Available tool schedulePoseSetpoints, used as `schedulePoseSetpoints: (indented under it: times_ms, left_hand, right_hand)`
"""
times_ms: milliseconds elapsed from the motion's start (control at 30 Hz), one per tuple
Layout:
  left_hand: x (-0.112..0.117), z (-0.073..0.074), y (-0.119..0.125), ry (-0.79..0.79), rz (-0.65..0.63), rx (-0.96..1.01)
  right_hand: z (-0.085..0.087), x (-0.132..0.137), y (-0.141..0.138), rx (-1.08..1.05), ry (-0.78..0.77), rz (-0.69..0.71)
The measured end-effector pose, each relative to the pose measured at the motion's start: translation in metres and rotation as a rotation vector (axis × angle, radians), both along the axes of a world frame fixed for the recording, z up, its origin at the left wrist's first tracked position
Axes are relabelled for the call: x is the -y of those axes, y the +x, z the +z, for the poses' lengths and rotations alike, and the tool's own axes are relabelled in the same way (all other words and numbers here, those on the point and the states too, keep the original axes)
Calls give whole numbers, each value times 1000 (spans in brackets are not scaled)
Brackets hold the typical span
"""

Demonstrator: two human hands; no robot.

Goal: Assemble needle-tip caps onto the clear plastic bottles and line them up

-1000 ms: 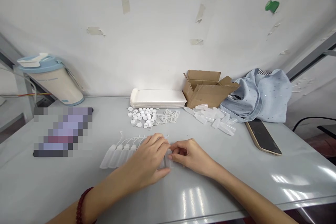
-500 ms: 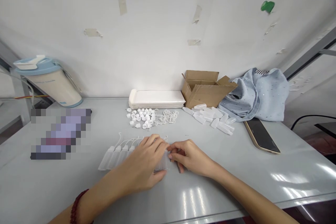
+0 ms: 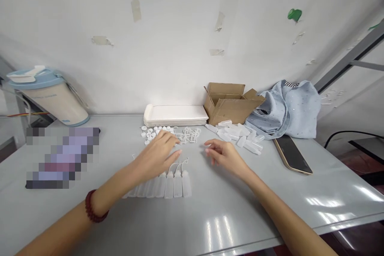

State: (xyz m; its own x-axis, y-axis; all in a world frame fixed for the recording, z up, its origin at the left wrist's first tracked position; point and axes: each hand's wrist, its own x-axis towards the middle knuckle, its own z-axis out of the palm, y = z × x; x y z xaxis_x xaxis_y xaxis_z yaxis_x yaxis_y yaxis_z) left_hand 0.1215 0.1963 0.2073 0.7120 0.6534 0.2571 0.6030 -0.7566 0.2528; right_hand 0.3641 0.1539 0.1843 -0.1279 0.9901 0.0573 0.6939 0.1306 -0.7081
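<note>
My left hand [image 3: 159,152] reaches over the pile of small white caps [image 3: 156,130], its fingertips close to the white string loops [image 3: 190,135]. Thumb and fingers are apart and I see nothing between them. My right hand [image 3: 226,156] hovers to the right of the loops, fingers loosely bent and apart, with nothing visible in it. Below the hands lies a row of small translucent plastic bottles [image 3: 169,186] side by side, strings coming from their tops. My left forearm and hand hide part of that row. Loose translucent bottles [image 3: 237,132] lie in a heap beyond my right hand.
A stack of white flat pieces [image 3: 177,115] and an open cardboard box [image 3: 237,108] stand against the wall. Rightward are a blue cloth bag [image 3: 300,108] and a phone [image 3: 292,154]. A tumbler [image 3: 57,96] and a blurred-out device [image 3: 64,158] sit at left.
Both hands have left the row of bottles. My left hand moved up and left to the caps and loops; my right moved up and right. The view shifted slightly.
</note>
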Motion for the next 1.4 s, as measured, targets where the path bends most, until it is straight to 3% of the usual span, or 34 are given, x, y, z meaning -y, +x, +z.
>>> schedulePoseSetpoints:
  times_ms: [133, 267, 567, 733, 900, 1033, 1167, 1267, 1400]
  left_hand:
    - [-22, -4, 11, 37, 2, -63]
    - [-29, -5, 24, 64, -21, -98]
    - [-30, -6, 22, 48, -48, -101]
    - [-31, -10, 22, 27, -57, -55]
    - [-18, 0, 15, -20, -10, 56]
    - [7, 9, 0, -107, 110, 165]
    - [29, 7, -13, -354, 295, 331]
    - [31, 2, -20, -407, 383, 403]
    - [22, -1, -29, -447, 443, 588]
  right_hand:
    - [3, -13, 19, 213, 142, -182]
    - [5, -17, 30, 411, 156, -285]
    - [2, -18, 38, 574, 95, -323]
    - [-1, -19, 37, 505, 87, -291]
    - [6, -18, 40, 345, 109, -274]
    - [15, -8, 27, 204, 142, -201]
    - [19, 10, 1, -44, 170, 3]
    - [18, 21, -14, -86, 145, 114]
    - [15, 27, -23, -76, 137, 155]
